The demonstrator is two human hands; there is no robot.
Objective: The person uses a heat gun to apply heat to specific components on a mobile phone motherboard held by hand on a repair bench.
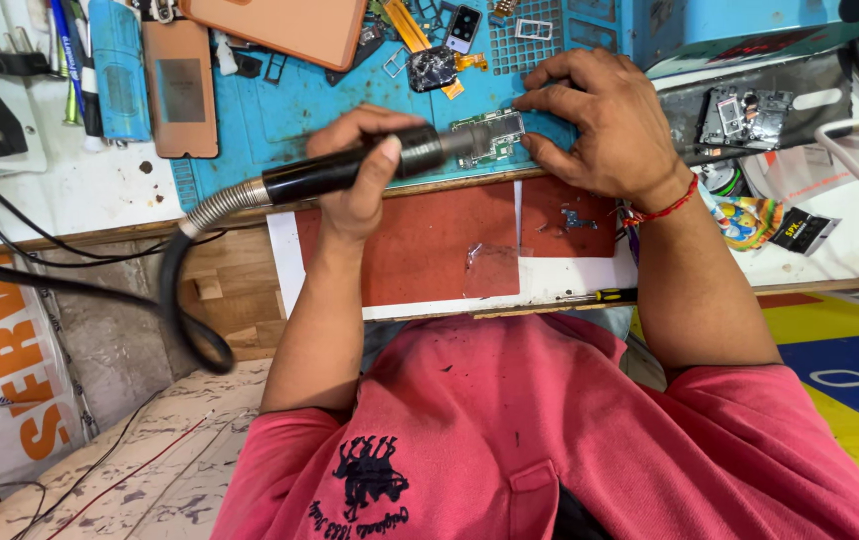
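Circuit board (491,136) lies near our blue mat's (290,110) front edge; our right hand (600,120) pins it, our left hand (360,170) grips the hot-air wand (350,170). Clutter crowds behind.

A blue mat (300,110) covers the bench middle. At its ten o'clock lies a brown phone back (181,90); at twelve, an orange panel (285,28). A camera module (465,28) and a dark chip (433,68) sit toward one o'clock. At three o'clock rests an opened phone frame (750,115), with colourful packets (765,225) at four. A red pad (430,245) lies at six, a screwdriver (605,295) below it.
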